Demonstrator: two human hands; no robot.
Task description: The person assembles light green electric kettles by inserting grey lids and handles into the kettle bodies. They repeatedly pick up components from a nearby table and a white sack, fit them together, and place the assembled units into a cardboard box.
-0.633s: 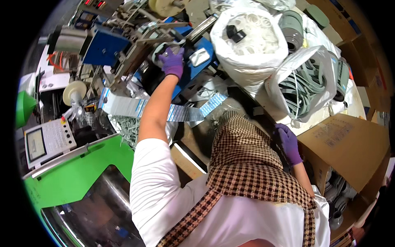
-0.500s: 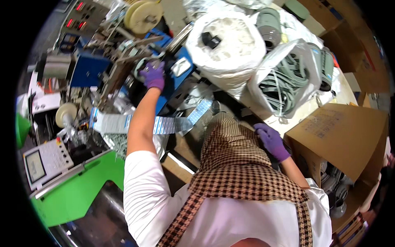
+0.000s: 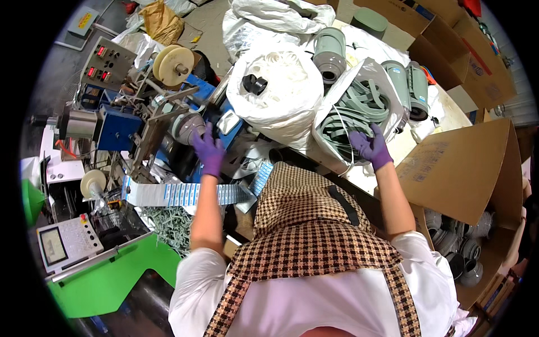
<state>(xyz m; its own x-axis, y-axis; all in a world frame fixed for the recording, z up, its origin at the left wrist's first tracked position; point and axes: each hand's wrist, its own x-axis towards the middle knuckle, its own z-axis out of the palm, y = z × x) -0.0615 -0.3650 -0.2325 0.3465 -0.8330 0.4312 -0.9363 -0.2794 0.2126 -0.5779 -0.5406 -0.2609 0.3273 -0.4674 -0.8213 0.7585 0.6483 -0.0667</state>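
My left hand [image 3: 208, 150], in a purple glove, rests with spread fingers on a grey cylinder [image 3: 188, 126] of the blue machine [image 3: 118, 130]. My right hand [image 3: 370, 146], also gloved, reaches into the mouth of a clear plastic bag [image 3: 368, 70]. Its fingers are apart and touch the grey-green rubber strips [image 3: 351, 115] inside. A checked brown apron [image 3: 314, 224] covers my chest between both arms. A blue and white label strip [image 3: 179, 194] runs under my left forearm.
A white sack of white rings [image 3: 281, 98] stands beside the bag, with grey-green cylindrical housings [image 3: 330, 48] behind. An open cardboard box [image 3: 457, 168] at right holds grey parts [image 3: 460, 247]. At left are a control panel [image 3: 106, 62], a cream spool [image 3: 175, 64], a white meter [image 3: 67, 242] and a green cover [image 3: 106, 278].
My right hand rose from beside the cardboard box to the bag of strips. My left hand stayed on the machine while my head moved and the view shifted.
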